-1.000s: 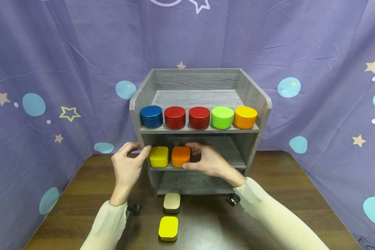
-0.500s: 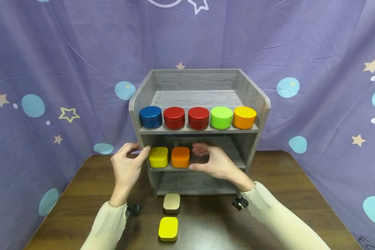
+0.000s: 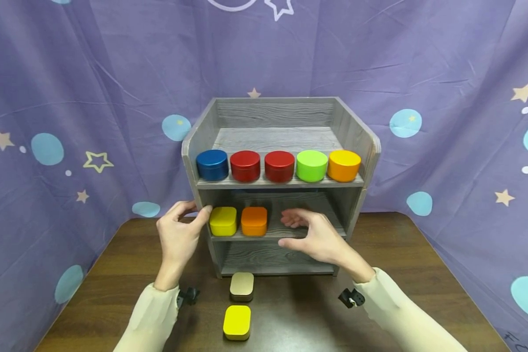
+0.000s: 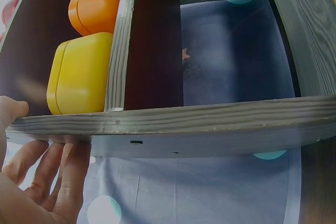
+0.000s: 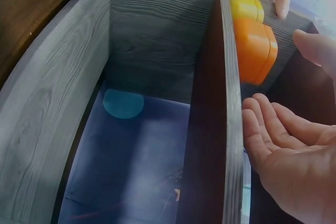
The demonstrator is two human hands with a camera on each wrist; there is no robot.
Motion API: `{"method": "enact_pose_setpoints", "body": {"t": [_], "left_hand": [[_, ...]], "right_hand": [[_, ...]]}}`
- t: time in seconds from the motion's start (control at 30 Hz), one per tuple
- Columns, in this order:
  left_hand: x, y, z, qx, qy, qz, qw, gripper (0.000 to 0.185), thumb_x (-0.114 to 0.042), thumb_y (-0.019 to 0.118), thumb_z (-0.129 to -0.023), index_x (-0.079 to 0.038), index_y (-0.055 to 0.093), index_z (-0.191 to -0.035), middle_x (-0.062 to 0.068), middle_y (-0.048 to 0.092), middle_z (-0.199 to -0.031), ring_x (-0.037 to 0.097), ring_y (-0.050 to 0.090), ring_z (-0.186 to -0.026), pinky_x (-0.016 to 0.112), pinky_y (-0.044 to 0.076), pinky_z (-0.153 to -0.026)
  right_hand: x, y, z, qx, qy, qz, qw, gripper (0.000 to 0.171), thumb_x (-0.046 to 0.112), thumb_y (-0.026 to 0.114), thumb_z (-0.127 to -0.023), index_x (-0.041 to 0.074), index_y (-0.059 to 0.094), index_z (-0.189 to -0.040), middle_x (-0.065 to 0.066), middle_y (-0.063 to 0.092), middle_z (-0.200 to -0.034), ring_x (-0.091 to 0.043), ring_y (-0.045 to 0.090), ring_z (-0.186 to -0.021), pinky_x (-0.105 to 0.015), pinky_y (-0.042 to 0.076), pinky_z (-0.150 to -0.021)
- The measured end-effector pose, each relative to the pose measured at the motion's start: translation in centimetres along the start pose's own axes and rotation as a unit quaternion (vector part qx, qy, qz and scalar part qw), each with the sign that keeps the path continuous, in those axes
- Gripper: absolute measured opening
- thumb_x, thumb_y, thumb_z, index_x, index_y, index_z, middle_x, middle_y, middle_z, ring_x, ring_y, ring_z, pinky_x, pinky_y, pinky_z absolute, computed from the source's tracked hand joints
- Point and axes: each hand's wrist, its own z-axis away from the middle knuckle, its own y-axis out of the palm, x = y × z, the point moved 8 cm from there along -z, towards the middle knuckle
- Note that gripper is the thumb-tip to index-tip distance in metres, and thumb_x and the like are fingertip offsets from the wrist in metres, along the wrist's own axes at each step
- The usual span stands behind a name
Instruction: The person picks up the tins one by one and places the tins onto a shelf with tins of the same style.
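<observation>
In the head view, my left hand (image 3: 179,232) holds the left side panel of a grey wooden shelf (image 3: 273,184), thumb at its front edge. The left wrist view shows the fingers (image 4: 68,179) against the panel's outer face. A yellow square tin (image 3: 223,221) stands on the middle shelf beside that panel. To its right is an orange square tin (image 3: 254,221), a small gap between them. My right hand (image 3: 317,234) is apart from the orange tin, to its right and in front of the middle shelf, with fingers and thumb spread and nothing between them.
Blue (image 3: 212,165), red, green (image 3: 312,165) and yellow-orange (image 3: 344,165) round tins line the top shelf. On the brown table (image 3: 127,274), a gold square tin (image 3: 242,286) and a bright yellow square tin (image 3: 237,322) lie before the shelf. A purple curtain (image 3: 114,73) hangs behind.
My right hand has let go of the orange tin and drawn away to the right. The orange tin stays on the middle shelf. My left hand keeps its place.
</observation>
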Motion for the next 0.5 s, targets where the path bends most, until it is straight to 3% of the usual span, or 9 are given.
{"method": "enact_pose_setpoints", "body": {"t": [0.13, 0.4, 0.5], "left_hand": [[0.1, 0.0, 0.1, 0.0, -0.004, 0.0, 1.0, 0.015, -0.008, 0.09, -0.085, 0.002, 0.083, -0.094, -0.019, 0.068, -0.085, -0.01, 0.067, -0.082, 0.005, 0.054, -0.069], [0.0, 0.0, 0.1, 0.001, 0.003, -0.004, 1.0, 0.017, -0.009, 0.091, -0.085, 0.003, 0.083, -0.094, 0.016, 0.075, -0.087, -0.011, 0.067, -0.083, 0.006, 0.053, -0.071], [0.0, 0.0, 0.0, -0.001, 0.004, -0.002, 1.0, 0.016, -0.009, 0.091, -0.085, 0.003, 0.083, -0.093, 0.011, 0.075, -0.086, -0.009, 0.068, -0.082, 0.006, 0.053, -0.07]], "right_hand": [[0.1, 0.1, 0.9, 0.002, -0.007, -0.006, 1.0, 0.057, 0.017, 0.092, -0.085, -0.005, 0.07, -0.132, -0.016, 0.081, -0.121, -0.028, 0.076, -0.106, -0.04, 0.063, -0.1], [0.2, 0.4, 2.2, 0.003, -0.013, -0.016, 1.0, 0.056, 0.017, 0.093, -0.084, 0.0, 0.071, -0.132, -0.011, 0.082, -0.119, -0.024, 0.076, -0.104, -0.033, 0.062, -0.099], [0.4, 0.7, 2.7, 0.013, -0.014, -0.017, 1.0, 0.056, 0.02, 0.093, -0.085, 0.002, 0.071, -0.133, -0.01, 0.081, -0.121, -0.018, 0.074, -0.106, -0.035, 0.062, -0.101]]}}
